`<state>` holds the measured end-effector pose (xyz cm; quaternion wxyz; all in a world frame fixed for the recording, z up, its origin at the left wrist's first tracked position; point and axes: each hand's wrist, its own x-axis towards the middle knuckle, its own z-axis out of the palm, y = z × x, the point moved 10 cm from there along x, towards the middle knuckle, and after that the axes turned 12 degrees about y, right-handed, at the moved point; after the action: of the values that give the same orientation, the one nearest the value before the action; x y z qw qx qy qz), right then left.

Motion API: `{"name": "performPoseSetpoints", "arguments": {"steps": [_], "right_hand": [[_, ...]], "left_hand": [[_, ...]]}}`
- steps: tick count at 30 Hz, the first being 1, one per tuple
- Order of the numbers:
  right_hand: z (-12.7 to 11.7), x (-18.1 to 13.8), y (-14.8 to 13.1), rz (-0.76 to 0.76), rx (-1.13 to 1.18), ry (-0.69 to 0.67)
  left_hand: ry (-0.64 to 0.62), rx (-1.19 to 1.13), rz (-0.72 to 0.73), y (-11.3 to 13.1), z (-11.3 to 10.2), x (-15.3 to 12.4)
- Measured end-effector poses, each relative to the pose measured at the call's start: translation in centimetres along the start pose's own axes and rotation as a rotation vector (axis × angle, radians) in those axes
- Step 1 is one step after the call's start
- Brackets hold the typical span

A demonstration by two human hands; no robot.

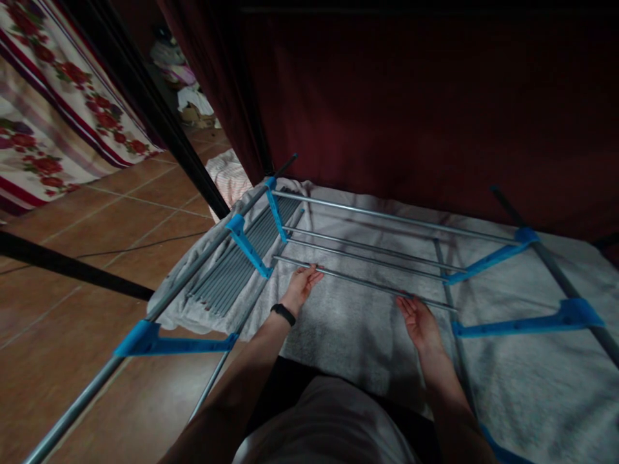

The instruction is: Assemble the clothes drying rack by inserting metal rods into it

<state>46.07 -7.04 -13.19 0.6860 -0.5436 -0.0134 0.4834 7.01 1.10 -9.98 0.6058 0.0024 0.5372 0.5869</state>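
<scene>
A thin grey rod [358, 280] is held crosswise between the two sides of a rack, above a grey blanket [338, 332]; it is pinched by thumb and fingers of the left hand [302, 285] and met further right by the fingers of the right hand [418, 319], though whether these are closed on it cannot be told. Beyond it, crossbars [396, 217] are carried by blue brackets [250, 247], and a row of loose rods [242, 258] is laid at the left.
</scene>
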Motion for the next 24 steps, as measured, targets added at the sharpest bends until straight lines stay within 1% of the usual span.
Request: {"name": "performPoseSetpoints", "arguments": {"steps": [4,10,17,19,21,24], "right_hand": [[0.1,-0.2,-0.1,-0.035,-0.002,-0.022],[0.4,-0.4,-0.2,-0.041,0.004,-0.028],[1.3,-1.3,-0.5,-0.056,0.031,-0.061],[1.9,-1.7,-0.5,-0.052,0.047,-0.091],[2.0,-1.7,-0.5,-0.058,0.058,-0.077],[2.0,-1.6,-0.5,-0.052,0.071,-0.051]], "left_hand": [[0.015,-0.001,-0.005,-0.1,0.0,0.0],[0.048,-0.012,-0.007,0.1,0.0,0.0],[0.057,0.008,0.001,0.6,0.1,-0.5],[0.055,0.029,-0.009,0.7,0.1,-0.6],[0.059,0.050,-0.017,0.8,0.2,-0.5],[0.100,0.055,-0.008,1.2,-0.1,-0.4]]}}
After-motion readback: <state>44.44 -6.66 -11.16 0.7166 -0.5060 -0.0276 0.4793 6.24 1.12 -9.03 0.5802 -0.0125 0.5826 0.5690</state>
